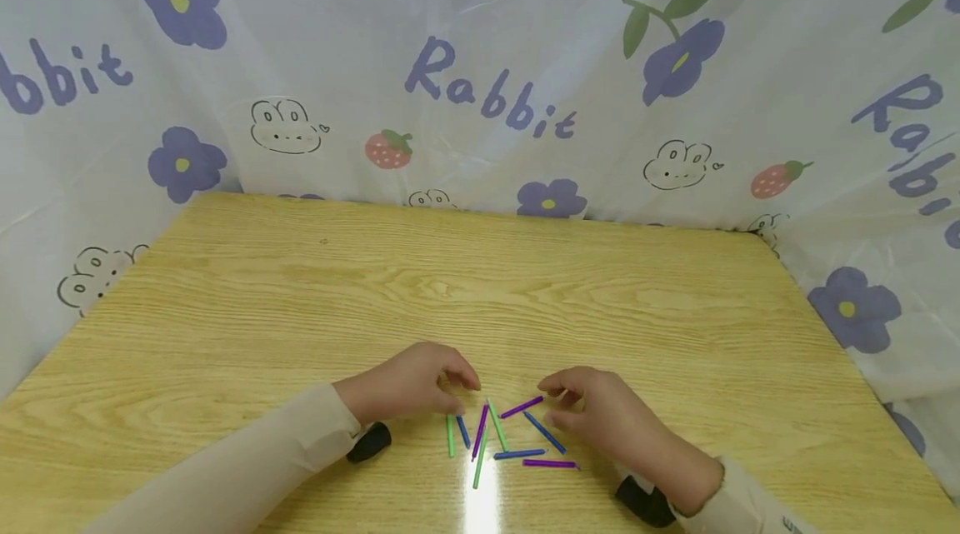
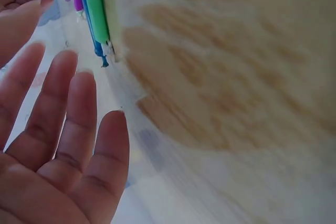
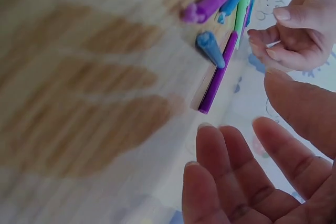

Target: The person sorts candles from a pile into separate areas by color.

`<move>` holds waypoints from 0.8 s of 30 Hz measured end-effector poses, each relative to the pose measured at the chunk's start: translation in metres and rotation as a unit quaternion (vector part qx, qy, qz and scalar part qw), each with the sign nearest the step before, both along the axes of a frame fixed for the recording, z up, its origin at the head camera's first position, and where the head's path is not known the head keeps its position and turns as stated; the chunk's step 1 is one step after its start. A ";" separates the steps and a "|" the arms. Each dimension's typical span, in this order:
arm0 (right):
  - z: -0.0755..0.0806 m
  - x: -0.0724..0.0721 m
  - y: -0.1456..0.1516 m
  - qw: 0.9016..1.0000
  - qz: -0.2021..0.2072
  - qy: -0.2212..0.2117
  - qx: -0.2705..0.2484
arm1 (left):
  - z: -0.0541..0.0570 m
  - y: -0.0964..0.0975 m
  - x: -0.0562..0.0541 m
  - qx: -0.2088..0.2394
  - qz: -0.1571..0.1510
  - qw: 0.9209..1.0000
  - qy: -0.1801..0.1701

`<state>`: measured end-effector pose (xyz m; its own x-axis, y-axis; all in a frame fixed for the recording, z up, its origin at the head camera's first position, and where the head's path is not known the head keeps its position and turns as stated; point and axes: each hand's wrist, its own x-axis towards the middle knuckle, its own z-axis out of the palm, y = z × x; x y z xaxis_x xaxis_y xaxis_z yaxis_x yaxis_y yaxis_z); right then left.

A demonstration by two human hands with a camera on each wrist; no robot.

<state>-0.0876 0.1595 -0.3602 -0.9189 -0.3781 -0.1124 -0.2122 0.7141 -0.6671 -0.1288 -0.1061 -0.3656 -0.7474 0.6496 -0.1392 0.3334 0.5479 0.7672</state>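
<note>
Several thin candles lie loosely scattered on the wooden table between the two hands. My left hand point(image 1: 412, 380) hovers at their left, fingers loosely bent and nothing in them, close to a green candle point(image 1: 451, 436) and a blue candle point(image 1: 463, 432). On the other side, my right hand point(image 1: 607, 417) is also bare, its fingertips right by a purple candle point(image 1: 521, 407) and a blue candle point(image 1: 544, 432). Another purple candle point(image 1: 480, 432) leans across the middle of the group. Nearest the front are a blue candle point(image 1: 520, 454) and a purple candle point(image 1: 550, 463). Both wrist views show relaxed, spread fingers.
The wooden table point(image 1: 420, 284) extends well past the hands to a white curtain point(image 1: 480, 17) printed with flowers, rabbits and strawberries, which also hangs along both sides. A bright reflection falls on the tabletop in front of the candles. Dark wrist devices sit under both cuffs.
</note>
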 end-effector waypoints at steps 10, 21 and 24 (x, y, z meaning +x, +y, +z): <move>-0.002 0.000 0.000 0.999 0.023 -0.031 0.007 | 0.004 0.005 -0.003 -0.032 -0.023 0.999 0.002; -0.002 0.000 0.002 0.998 0.026 -0.056 -0.010 | 0.004 0.009 -0.009 -0.061 -0.050 0.997 0.013; -0.001 0.000 0.002 0.998 0.023 -0.062 -0.010 | 0.004 0.011 -0.010 -0.066 -0.061 0.996 0.018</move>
